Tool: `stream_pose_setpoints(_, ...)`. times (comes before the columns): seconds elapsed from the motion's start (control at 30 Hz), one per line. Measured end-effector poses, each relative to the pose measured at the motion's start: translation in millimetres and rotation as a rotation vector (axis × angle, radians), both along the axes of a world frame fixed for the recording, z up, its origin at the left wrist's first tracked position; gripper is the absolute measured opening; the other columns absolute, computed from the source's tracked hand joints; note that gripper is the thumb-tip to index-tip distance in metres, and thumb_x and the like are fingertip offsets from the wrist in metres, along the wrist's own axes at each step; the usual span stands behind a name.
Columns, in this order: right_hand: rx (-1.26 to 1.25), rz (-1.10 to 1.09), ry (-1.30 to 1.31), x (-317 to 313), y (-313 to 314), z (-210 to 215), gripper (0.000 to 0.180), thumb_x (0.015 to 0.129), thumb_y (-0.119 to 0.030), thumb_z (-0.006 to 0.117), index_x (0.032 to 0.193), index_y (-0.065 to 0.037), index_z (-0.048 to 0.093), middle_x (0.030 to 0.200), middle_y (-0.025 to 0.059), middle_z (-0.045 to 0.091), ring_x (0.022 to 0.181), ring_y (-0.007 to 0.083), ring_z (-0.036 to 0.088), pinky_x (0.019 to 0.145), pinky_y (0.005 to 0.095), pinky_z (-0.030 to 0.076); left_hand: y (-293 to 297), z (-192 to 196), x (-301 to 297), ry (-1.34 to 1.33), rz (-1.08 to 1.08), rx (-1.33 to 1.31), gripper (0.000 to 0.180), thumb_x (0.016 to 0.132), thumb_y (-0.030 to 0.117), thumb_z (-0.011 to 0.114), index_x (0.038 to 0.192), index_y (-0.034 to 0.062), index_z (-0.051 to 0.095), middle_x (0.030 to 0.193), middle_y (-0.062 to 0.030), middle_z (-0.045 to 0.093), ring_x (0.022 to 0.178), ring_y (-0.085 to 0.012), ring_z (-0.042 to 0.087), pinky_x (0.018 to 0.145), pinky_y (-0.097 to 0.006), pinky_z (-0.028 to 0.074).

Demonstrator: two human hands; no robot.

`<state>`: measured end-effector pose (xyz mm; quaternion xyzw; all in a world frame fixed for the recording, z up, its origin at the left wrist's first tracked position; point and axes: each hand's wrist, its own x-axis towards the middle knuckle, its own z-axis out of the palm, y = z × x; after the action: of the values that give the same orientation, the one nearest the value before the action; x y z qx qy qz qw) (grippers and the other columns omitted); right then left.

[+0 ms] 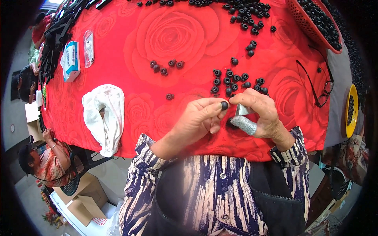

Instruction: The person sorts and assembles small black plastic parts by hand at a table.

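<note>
A small round black part (224, 105) is pinched between the thumb and fingertips of my left hand (199, 116). Close beside it, my right hand (260, 114) has its fingers curled, with silvery-grey wrapping on the thumb (244, 125) and on another finger. Whatever its fingers hold is hidden. Another black part (230, 123) shows beneath the right thumb tip; I cannot tell whether it is held or lies on the cloth. Just beyond both hands lies a loose cluster of round black parts (227, 80) with holes. Several more (164, 71) lie farther left.
A red rose-patterned cloth (169, 35) covers the table. A red basket (311, 27) of black parts stands far right, with eyeglasses (325, 92) and a yellow tray (348, 126) nearer. Left are a white cloth (94, 118), a tissue pack (71, 61) and a seated person (47, 159).
</note>
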<state>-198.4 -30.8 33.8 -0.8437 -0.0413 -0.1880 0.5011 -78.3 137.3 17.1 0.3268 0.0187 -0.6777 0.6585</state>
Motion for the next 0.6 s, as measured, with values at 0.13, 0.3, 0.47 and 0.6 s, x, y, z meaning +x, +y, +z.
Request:
stream_pose_setpoints(0.13,-0.093,-0.042,-0.094,-1,6,-8,0.041,0.064,-0.006,0.072,0.102,0.001,0.058,0.076,0.0096,0.055,0.063,0.0236,0.057,0.054,0.0330,0.046,-3,0,-8,0.003,0.006,0.033,0.021,0.091,0.017,0.054,0.105,0.0017,0.059,0.080,-0.0021,0.058,0.062,-0.0069,0.050,0.051,-0.021,0.040)
stream_pose_setpoints(0.3,-0.237,-0.072,-0.237,-1,9,-14,0.044,0.060,-0.007,0.070,0.102,0.003,0.058,0.071,0.0077,0.054,0.058,0.0220,0.056,0.049,0.0322,0.044,-3,0,-5,0.029,-0.055,0.017,0.021,0.091,0.017,0.054,0.106,0.0020,0.059,0.080,-0.0020,0.059,0.061,-0.0067,0.049,0.051,-0.022,0.039)
stream_pose_setpoints(0.47,-0.393,-0.106,-0.357,-2,11,-18,0.046,0.057,-0.007,0.067,0.100,0.005,0.058,0.068,0.0065,0.052,0.054,0.0188,0.053,0.046,0.0304,0.040,-2,-7,-5,0.018,-0.072,-0.018,0.022,0.091,0.017,0.055,0.106,0.0013,0.060,0.079,-0.0021,0.059,0.061,-0.0064,0.049,0.049,-0.023,0.039)
stream_pose_setpoints(0.6,-0.418,-0.113,-0.376,-2,12,-18,0.046,0.055,-0.006,0.064,0.099,0.006,0.058,0.067,0.0060,0.051,0.052,0.0177,0.050,0.044,0.0301,0.038,-1,-7,-6,-0.006,-0.062,-0.030,0.024,0.090,0.020,0.055,0.105,0.0010,0.059,0.082,-0.0023,0.060,0.058,-0.0063,0.048,0.047,-0.021,0.036)
